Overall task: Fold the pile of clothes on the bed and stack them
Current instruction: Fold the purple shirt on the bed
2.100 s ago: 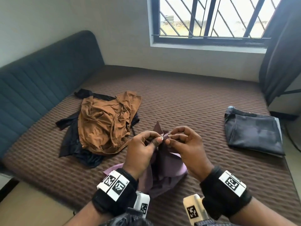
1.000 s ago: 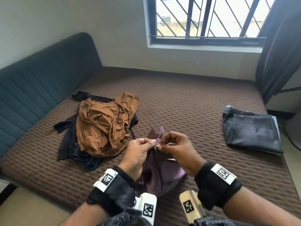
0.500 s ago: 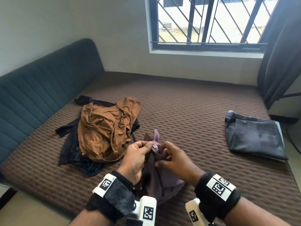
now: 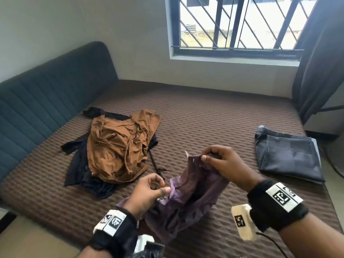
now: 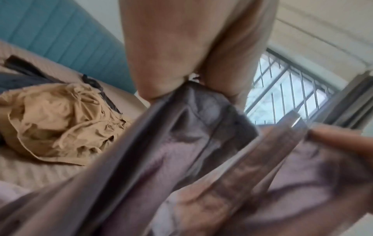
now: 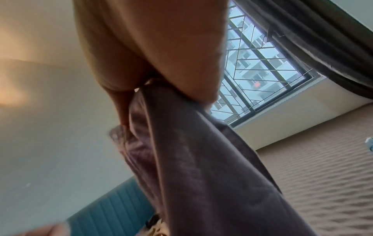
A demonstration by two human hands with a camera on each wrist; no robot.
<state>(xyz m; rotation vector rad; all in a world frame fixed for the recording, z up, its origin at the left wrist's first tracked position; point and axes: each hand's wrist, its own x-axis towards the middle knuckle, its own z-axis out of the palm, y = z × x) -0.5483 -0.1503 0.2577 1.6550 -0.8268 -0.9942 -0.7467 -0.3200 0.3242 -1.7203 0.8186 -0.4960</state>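
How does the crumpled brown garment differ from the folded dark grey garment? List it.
The crumpled brown garment lies bunched and wrinkled; the folded dark grey garment is flat, squared and smooth. The brown one sits on top of a black garment near the blue headboard; the grey one lies on the opposite side, nearer the curtain. Neither is being held, and both are on the brown quilted mattress.

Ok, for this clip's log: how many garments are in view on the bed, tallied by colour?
Purple: 1, the purple garment pinched by the left hand and right hand.
Brown: 1, the brown garment crumpled on the pile.
Black: 1 visible, the black garment under it; more may be hidden.
Dark grey: 1, the folded grey garment; a lighter edge shows beneath.
Total: 4.
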